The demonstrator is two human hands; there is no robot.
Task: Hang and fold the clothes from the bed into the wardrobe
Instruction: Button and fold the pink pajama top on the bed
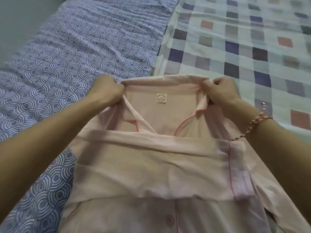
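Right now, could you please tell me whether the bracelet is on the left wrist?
No, the bracelet hangs just behind the right hand, which grips the shirt at its collar.

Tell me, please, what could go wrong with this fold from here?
1. The left grip and right grip hold the pink pyjama shirt only at its collar ends. Lifting it may let the sleeve folded across the front slide off.
2. The bracelet has a loose tail hanging near the fabric, and it might snag.
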